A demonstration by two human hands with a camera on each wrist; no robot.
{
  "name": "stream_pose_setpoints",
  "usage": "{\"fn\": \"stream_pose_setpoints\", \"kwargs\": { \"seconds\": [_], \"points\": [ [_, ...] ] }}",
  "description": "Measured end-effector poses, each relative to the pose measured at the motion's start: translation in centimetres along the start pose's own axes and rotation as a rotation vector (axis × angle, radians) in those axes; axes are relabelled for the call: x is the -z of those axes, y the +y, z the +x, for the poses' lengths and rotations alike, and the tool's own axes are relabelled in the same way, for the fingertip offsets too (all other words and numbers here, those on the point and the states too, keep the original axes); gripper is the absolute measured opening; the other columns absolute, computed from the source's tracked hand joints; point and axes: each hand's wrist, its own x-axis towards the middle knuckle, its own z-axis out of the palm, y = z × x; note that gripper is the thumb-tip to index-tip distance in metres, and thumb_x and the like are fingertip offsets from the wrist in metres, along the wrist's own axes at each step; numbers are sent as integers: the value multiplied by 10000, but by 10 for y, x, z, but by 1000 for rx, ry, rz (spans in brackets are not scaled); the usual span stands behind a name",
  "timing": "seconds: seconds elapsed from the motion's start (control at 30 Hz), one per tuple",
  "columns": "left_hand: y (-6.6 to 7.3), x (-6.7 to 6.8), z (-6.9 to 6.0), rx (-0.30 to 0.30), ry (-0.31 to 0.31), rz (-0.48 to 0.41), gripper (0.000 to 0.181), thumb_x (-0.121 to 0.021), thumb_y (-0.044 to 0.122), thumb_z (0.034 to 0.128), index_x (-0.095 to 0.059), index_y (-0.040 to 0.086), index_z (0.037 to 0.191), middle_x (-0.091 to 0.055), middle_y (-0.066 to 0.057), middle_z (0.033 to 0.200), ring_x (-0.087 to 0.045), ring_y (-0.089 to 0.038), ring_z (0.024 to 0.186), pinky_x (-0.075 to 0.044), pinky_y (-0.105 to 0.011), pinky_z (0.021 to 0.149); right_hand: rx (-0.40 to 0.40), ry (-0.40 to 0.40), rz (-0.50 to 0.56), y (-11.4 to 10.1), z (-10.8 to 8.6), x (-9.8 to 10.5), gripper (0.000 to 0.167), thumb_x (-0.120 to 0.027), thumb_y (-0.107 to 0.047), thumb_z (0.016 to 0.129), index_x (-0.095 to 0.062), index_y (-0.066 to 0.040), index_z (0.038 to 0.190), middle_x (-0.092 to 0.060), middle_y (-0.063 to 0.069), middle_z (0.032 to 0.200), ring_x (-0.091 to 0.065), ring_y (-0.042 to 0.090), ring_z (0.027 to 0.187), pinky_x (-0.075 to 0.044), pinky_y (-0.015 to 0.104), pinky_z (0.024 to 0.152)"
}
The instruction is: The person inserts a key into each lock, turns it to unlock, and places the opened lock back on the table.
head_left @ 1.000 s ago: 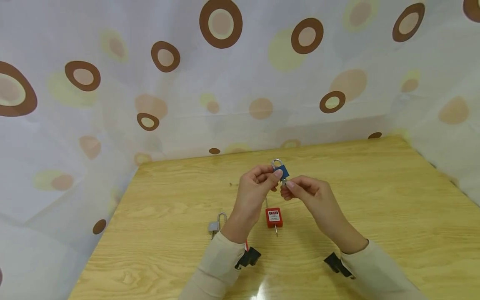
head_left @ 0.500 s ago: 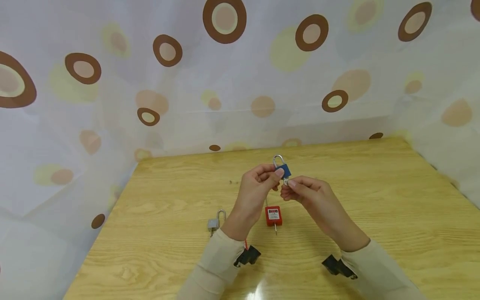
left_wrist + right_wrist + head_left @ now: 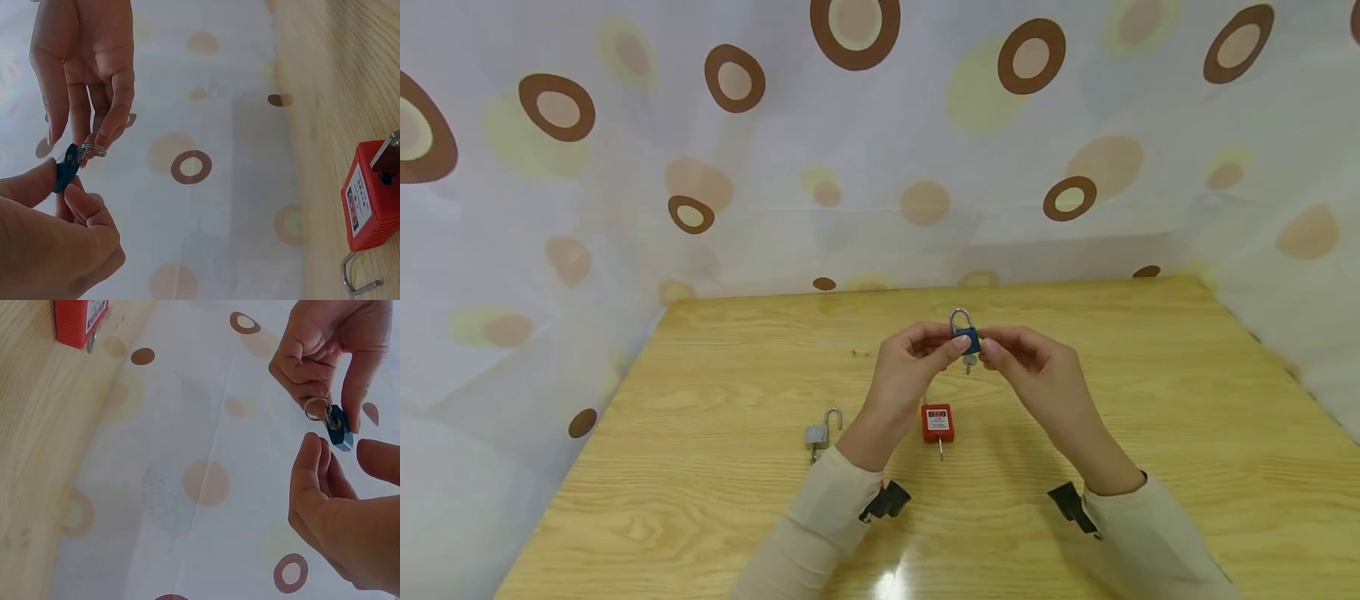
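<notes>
My left hand (image 3: 891, 379) pinches a small blue padlock (image 3: 967, 340) between thumb and fingers above the table. Its silver shackle points up; I cannot tell whether it is latched. A key (image 3: 970, 363) hangs below the lock, and a key ring (image 3: 315, 409) shows at the keyhole end in the right wrist view. Beside the padlock is my right hand (image 3: 1041, 371), thumb and fingers apart around the lock's free side without a visible grip in the right wrist view. Below lies a red padlock (image 3: 937, 423) with a key in it.
A grey padlock (image 3: 816, 436) with its shackle swung out and keys attached lies on the wooden table (image 3: 700, 500), left of the left forearm. Something red peeks out by the left sleeve. Tiny dark bits (image 3: 859, 353) lie farther back. Patterned sheeting (image 3: 850, 233) encloses the table.
The right fingers have left the key and moved up beside the blue padlock, and the key now hangs free. The left hand keeps its pinch. The head view has shifted slightly.
</notes>
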Motion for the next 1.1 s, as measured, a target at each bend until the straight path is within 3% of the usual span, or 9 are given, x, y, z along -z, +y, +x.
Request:
{"fn": "stream_pose_setpoints", "kwargs": {
  "seconds": [0.33,0.47,0.57,0.7,0.83,0.93,1.1],
  "points": [
    [-3,-3,-1,-7,4,39,230,-697,153,896,-699,-12,1056,-642,-20,928,-586,-125,815,-480,-267,758,13,11,8,0,0,0,293,-635,-193,942,-672,49,1103,-714,44,937,-686,100,815,-545,231,743],
    [1,1,-1,-20,-34,56,245,-676,170,913,-698,-1,1087,-648,-22,950,-579,-128,805,-496,-289,788,-21,4,59,-1,-1,1,319,-638,-195,940,-657,73,1113,-711,-17,916,-683,107,810,-542,231,758],
    [6,7,1,-69,-78,59,263,-621,180,952,-677,16,1150,-664,-65,1026,-581,-149,854,-493,-302,830,-71,-13,129,-2,0,1,355,-639,-197,940,-630,104,1129,-706,-51,896,-679,110,807,-537,234,785],
    [10,17,6,-136,-169,54,303,-552,195,993,-622,53,1252,-645,-81,1197,-576,-162,1018,-466,-347,911,-134,-67,191,-2,1,2,365,-640,-205,941,-619,106,1130,-700,-47,891,-673,116,818,-530,240,808],
    [9,21,9,-145,-342,53,347,-502,229,1018,-563,92,1330,-597,-46,1298,-531,-161,1178,-398,-442,1009,-195,-160,277,-2,-2,4,277,-617,-200,956,-651,31,1106,-697,-26,924,-659,127,867,-518,252,841],
    [7,22,10,-152,-455,30,360,-472,228,1030,-538,78,1350,-579,-74,1323,-492,-165,1252,-350,-440,1061,-210,-230,364,-3,-2,7,188,-582,-176,976,-685,-47,1066,-694,-13,935,-642,137,899,-508,261,861],
    [7,25,12,-164,-518,-34,369,-477,198,1027,-522,10,1342,-597,-132,1286,-494,-201,1264,-323,-351,1091,-181,-318,472,-3,1,8,175,-528,-116,998,-700,-92,1019,-673,-5,910,-618,149,900,-503,276,867]
  ]
}}
